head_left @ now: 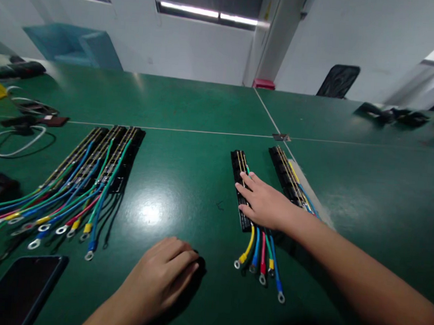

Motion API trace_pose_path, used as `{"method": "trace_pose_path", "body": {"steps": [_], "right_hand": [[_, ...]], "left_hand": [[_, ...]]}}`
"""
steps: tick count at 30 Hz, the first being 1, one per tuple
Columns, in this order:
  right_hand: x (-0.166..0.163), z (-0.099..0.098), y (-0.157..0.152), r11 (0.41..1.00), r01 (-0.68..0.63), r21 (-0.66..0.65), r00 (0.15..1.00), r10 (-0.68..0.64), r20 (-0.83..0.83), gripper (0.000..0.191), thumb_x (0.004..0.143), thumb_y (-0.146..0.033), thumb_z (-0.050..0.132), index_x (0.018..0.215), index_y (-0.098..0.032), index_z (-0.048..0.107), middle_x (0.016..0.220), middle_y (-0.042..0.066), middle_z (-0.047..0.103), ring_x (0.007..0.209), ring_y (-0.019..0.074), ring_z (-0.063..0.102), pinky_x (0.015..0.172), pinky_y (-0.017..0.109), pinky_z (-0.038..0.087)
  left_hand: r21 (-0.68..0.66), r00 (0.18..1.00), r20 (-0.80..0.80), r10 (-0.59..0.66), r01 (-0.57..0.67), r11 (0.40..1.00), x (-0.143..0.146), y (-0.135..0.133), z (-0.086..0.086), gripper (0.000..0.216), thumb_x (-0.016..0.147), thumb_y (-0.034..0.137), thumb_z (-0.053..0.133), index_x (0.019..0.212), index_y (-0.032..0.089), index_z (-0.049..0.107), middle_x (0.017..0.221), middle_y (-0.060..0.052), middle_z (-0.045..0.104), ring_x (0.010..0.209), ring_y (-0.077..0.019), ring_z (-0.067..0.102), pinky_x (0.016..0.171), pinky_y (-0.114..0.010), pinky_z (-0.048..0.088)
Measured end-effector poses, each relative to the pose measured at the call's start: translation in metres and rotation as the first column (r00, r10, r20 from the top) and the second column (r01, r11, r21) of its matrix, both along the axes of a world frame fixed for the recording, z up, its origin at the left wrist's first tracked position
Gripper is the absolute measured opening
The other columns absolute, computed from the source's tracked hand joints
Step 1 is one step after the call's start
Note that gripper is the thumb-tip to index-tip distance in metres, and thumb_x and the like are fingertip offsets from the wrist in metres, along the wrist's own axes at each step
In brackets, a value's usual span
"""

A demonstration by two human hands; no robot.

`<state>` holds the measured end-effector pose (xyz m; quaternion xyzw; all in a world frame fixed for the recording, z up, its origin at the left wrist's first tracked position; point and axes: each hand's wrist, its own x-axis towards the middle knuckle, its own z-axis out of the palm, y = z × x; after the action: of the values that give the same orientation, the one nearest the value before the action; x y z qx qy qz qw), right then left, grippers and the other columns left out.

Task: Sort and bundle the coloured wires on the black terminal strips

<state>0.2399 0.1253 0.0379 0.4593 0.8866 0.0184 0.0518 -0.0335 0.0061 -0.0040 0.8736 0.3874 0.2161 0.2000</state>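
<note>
My right hand lies flat on a black terminal strip on the green table, fingers stretched out and slightly apart. Yellow, blue, red and green wires with ring lugs fan out from the strip's near end, below my palm. A second strip with wires lies just right of it, partly behind my wrist. My left hand rests on the table near the front, fingers curled down over a small dark thing I cannot make out.
Three wired strips lie side by side at the left, their coloured wires spreading toward me. A dark phone sits at the front left corner. White cable, tools and a yellow object lie far left; dark items far right.
</note>
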Motion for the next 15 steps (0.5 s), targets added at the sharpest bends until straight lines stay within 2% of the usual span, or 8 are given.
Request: {"method": "trace_pose_path", "body": {"steps": [4, 7, 10, 13, 15], "right_hand": [[0.018, -0.002, 0.005, 1.000, 0.027, -0.005, 0.999, -0.026, 0.034, 0.061, 0.086, -0.036, 0.049, 0.141, -0.009, 0.044, 0.152, 0.020, 0.029, 0.138, 0.0387, 0.028, 0.109, 0.051, 0.031], [0.030, -0.007, 0.003, 1.000, 0.020, -0.006, 0.999, -0.019, 0.046, 0.063, 0.085, -0.032, 0.051, 0.141, -0.004, 0.042, 0.151, 0.021, 0.028, 0.139, 0.0359, 0.026, 0.113, 0.044, 0.027], [0.040, -0.011, -0.001, 0.997, 0.066, 0.040, 0.995, -0.069, 0.067, 0.059, 0.088, -0.028, 0.046, 0.142, -0.002, 0.040, 0.151, 0.021, 0.028, 0.138, 0.0336, 0.030, 0.112, 0.041, 0.030], [0.048, -0.012, -0.003, 0.993, 0.080, 0.083, 0.990, -0.089, 0.111, 0.058, 0.090, -0.029, 0.044, 0.140, -0.001, 0.041, 0.149, 0.023, 0.032, 0.136, 0.0356, 0.034, 0.111, 0.044, 0.032], [0.054, -0.011, -0.003, 0.988, 0.109, 0.108, 0.983, -0.124, 0.138, 0.059, 0.090, -0.034, 0.044, 0.141, -0.004, 0.043, 0.148, 0.021, 0.035, 0.133, 0.0393, 0.037, 0.108, 0.050, 0.034]], "left_hand": [[-0.021, 1.000, -0.022, 0.002, -0.002, 1.000, 0.001, 0.000, -0.001, 0.013, 0.091, 0.017, 0.048, 0.097, 0.019, 0.059, 0.088, -0.006, 0.060, 0.078, -0.0169, 0.054, 0.069, -0.032, 0.046], [-0.039, 0.999, -0.039, 0.005, -0.007, 0.999, 0.001, -0.001, -0.002, 0.012, 0.091, 0.016, 0.047, 0.093, 0.019, 0.059, 0.087, -0.005, 0.059, 0.078, -0.0170, 0.054, 0.069, -0.032, 0.045], [-0.049, 0.999, -0.048, -0.012, 0.010, 0.999, 0.001, -0.001, -0.003, 0.011, 0.091, 0.017, 0.048, 0.092, 0.019, 0.058, 0.086, -0.005, 0.059, 0.077, -0.0168, 0.054, 0.068, -0.032, 0.044], [-0.041, 0.999, -0.044, -0.020, 0.018, 0.999, 0.002, -0.001, -0.003, 0.011, 0.091, 0.017, 0.047, 0.092, 0.019, 0.058, 0.085, -0.005, 0.059, 0.077, -0.0168, 0.054, 0.068, -0.032, 0.044], [-0.040, 0.998, -0.051, -0.021, 0.019, 0.999, 0.003, -0.002, -0.003, 0.012, 0.092, 0.017, 0.047, 0.092, 0.019, 0.058, 0.085, -0.005, 0.059, 0.077, -0.0167, 0.054, 0.069, -0.031, 0.043]]}}
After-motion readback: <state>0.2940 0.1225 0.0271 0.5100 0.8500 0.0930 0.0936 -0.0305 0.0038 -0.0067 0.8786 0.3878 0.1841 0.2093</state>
